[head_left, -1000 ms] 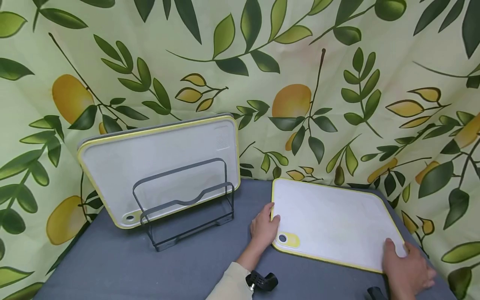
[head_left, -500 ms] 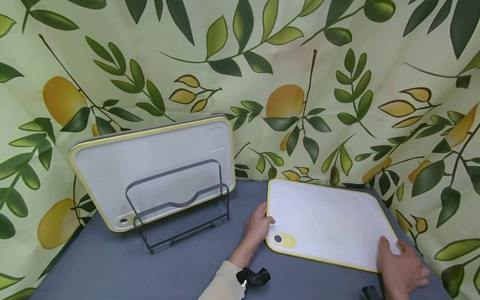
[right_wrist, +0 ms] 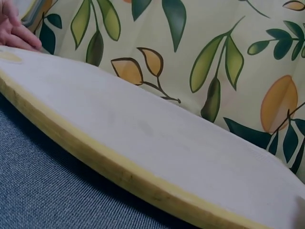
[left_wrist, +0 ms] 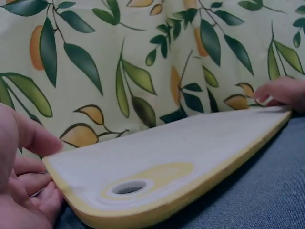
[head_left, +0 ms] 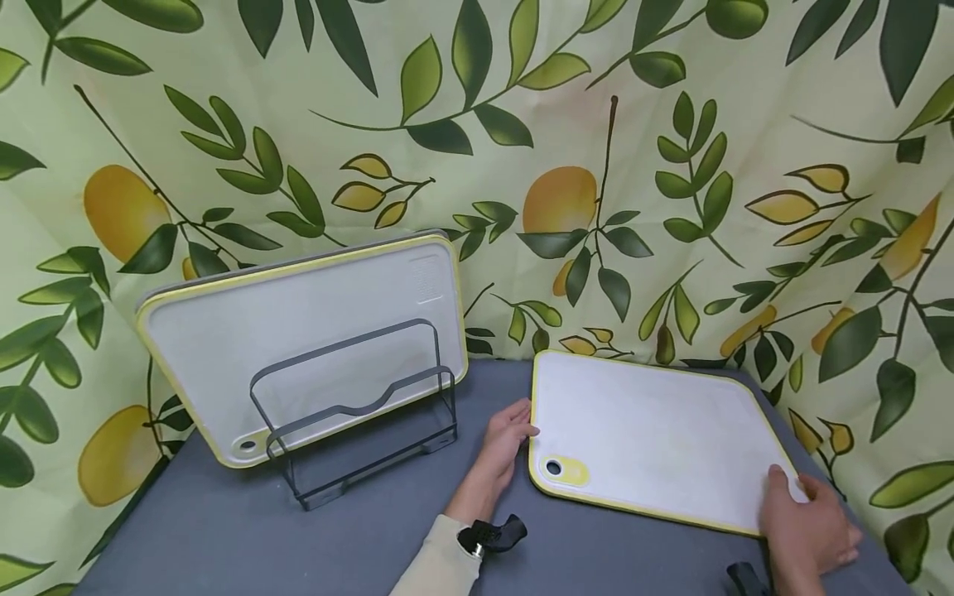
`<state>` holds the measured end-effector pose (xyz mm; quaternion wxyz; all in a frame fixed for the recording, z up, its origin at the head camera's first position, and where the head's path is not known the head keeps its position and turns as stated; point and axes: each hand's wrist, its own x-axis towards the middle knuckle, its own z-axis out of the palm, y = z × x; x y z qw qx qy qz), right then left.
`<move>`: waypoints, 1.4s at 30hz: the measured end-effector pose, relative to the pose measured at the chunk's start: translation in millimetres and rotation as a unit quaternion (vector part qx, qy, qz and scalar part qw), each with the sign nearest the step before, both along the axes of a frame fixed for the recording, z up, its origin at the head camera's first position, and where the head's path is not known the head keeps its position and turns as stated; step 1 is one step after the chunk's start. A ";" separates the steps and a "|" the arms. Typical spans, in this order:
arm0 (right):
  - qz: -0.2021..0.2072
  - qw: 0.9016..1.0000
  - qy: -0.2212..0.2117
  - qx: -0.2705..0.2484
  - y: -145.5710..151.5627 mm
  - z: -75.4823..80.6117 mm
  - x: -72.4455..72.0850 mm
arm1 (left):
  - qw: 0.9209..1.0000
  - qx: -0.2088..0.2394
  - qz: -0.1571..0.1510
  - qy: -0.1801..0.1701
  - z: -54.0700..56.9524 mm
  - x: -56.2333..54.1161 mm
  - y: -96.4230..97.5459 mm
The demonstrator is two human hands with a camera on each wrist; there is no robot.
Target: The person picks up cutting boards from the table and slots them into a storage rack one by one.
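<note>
A white cutting board with a yellow rim (head_left: 641,430) lies nearly flat at the right side of the table, its holed corner at the near left. My left hand (head_left: 503,443) holds its left edge, thumb tip right at the rim and fingers against the side, as the left wrist view shows. At the right end my right hand (head_left: 808,521) grips the near corner, thumb on top, fingers partly hidden beyond the edge. In the right wrist view a dark shadow runs under the board's near edge (right_wrist: 119,179).
A dark wire rack (head_left: 358,410) stands on the left of the grey table (head_left: 335,546). Another white cutting board with a yellow rim (head_left: 298,339) leans in it, a grey one (head_left: 298,263) behind. A leaf-and-fruit patterned cloth (head_left: 477,165) hangs close behind.
The left thumb has drawn back from the board's top to its rim. The board has shifted slightly upward in view relative to the rack. The right hand keeps its hold.
</note>
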<state>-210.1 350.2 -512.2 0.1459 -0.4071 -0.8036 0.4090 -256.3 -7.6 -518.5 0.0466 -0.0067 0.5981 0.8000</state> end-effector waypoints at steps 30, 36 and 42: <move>0.004 1.000 -0.009 0.029 -0.4 -3.0 1.2 | 0.982 -0.186 -0.008 0.007 2.5 -3.1 -12.7; -0.002 1.000 -0.010 0.020 -2.2 -5.1 -0.7 | 0.977 -0.214 0.002 0.010 -0.6 -1.4 -10.3; -0.028 1.000 0.010 0.001 -1.8 -5.6 -3.6 | 0.960 -0.276 0.037 0.033 0.7 -0.1 -3.6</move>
